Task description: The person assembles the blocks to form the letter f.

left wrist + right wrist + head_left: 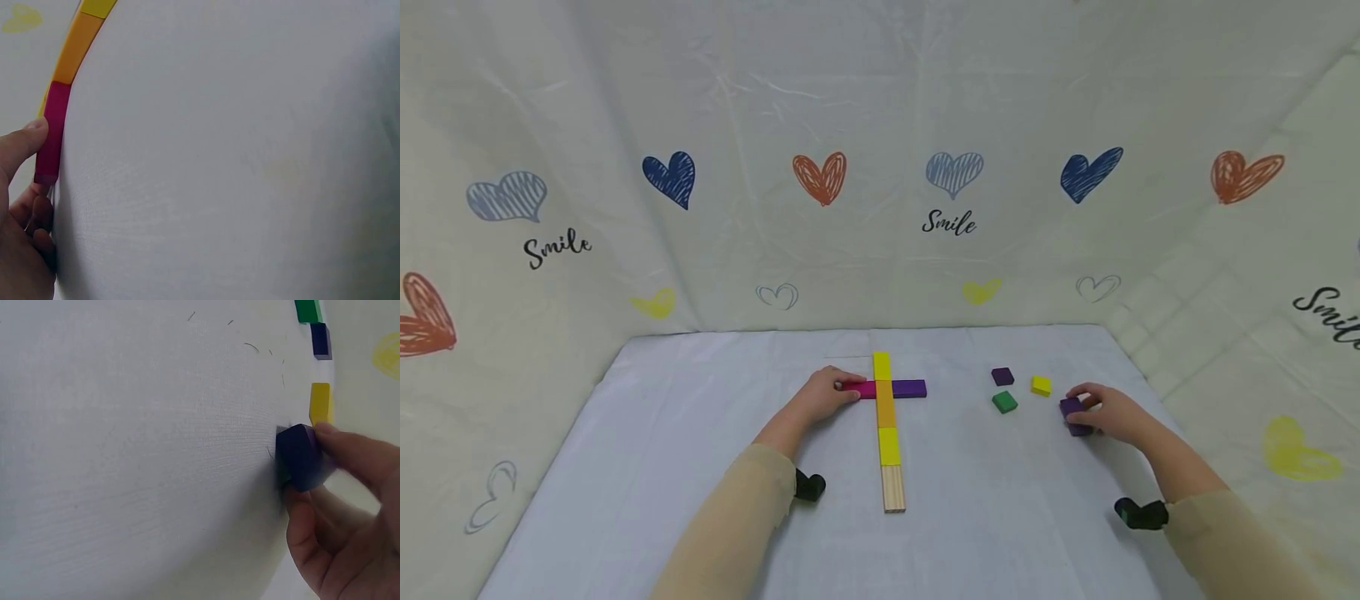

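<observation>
Flat blocks form a cross on the white cloth. Its upright has a yellow block (882, 366) at the far end, an orange block (886, 404), another yellow block (889, 447) and a bare-wood piece (893, 488) nearest me. A purple block (910, 389) makes the right arm, a magenta block (867, 389) the left. My left hand (823, 393) pinches the magenta block by its outer end, thumb on one side in the left wrist view (53, 134). Over at the right, my right hand (1112, 412) pinches a dark purple block (300, 456) between thumb and fingers, close to the cloth.
Left of the right hand lie a small dark purple block (1002, 377), a green block (1004, 402) and a small yellow block (1041, 385). A white cloth (970, 517) covers the table. Behind stands a pale curtain (880, 100) printed with hearts.
</observation>
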`<state>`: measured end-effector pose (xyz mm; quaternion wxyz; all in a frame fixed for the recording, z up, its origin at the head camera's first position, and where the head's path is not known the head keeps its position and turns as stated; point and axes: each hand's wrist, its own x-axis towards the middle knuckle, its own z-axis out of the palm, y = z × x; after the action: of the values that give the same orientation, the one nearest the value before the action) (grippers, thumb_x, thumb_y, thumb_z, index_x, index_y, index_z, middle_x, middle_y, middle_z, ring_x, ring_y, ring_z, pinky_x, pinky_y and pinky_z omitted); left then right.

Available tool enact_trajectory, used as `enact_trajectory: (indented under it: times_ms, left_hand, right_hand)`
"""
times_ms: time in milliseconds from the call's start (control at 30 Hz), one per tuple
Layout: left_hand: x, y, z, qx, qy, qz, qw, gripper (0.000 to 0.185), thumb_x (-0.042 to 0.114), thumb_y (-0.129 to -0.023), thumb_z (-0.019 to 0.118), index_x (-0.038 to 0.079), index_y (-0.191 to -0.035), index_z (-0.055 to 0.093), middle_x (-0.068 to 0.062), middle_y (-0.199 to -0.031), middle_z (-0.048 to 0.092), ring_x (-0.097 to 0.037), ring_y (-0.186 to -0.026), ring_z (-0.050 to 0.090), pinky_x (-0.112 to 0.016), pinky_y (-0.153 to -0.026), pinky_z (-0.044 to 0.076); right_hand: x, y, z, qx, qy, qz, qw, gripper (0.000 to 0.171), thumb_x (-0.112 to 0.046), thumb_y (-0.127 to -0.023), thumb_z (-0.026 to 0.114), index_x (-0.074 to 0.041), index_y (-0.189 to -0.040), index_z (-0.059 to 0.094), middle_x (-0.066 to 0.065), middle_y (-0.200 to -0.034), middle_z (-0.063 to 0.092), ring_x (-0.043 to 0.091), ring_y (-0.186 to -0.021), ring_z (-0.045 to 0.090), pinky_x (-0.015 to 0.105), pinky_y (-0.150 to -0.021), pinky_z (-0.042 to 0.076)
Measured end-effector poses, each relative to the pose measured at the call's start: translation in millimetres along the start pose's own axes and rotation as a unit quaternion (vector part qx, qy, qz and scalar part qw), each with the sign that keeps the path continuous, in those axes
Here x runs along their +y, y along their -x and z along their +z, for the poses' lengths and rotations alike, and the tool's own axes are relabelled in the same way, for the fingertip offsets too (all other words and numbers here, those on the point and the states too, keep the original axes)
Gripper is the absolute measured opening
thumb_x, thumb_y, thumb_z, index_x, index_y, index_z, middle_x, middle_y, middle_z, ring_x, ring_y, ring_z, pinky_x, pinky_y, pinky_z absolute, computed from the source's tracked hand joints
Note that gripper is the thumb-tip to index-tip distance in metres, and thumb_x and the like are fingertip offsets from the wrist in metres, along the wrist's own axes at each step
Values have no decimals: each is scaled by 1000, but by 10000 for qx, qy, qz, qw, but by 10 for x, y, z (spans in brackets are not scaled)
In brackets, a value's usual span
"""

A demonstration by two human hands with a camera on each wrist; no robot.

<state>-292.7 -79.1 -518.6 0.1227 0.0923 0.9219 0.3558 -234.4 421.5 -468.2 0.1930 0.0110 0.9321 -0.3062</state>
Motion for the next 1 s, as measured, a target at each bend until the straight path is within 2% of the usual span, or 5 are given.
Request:
enact_trajectory:
  times_ms: [333, 633, 767, 1000]
  left_hand:
    - [-6, 2, -4, 34, -16, 60, 10000, 31, 31, -94, 69, 31, -124, 71, -3, -119, 59, -23, -102, 50, -39, -93, 46]
    - [-10, 12, -19, 9, -1, 4, 10000, 30, 31, -94, 70, 31, -124, 71, -3, -119, 59, -23, -102, 50, -40, -94, 46]
    - [-7, 7, -11, 18, -13, 9, 10000, 30, 31, -94, 70, 31, -124, 71, -3, -120, 59, -24, -103, 50, -40, -94, 45]
    - [-10, -3, 8, 17, 4, 4, 10000, 30, 31, -94, 69, 32, -124, 71, -3, -119, 59, -24, -102, 50, -39, -92, 45]
  right_hand:
    - [-33, 76, -92, -41, -133, -148, 9998, 34, -15, -100, 57, 2, -129, 56, 29, -121, 56, 26, -89, 58, 37, -74, 55]
    - [-135, 105, -137, -10, -662, -56, 9978, 43, -18, -102, 56, 1, -140, 52, 34, -140, 42, 35, -109, 56, 37, -79, 57]
    - [-211, 109, -140, 44, -801, -163, 9966, 45, -19, -102, 55, 1, -143, 49, 34, -141, 43, 39, -113, 56, 38, -80, 57]
    - [-316, 19, -95, 229, -1120, -251, 9931, 49, -26, -101, 58, -2, -143, 50, 31, -140, 46, 37, -112, 59, 35, -78, 58]
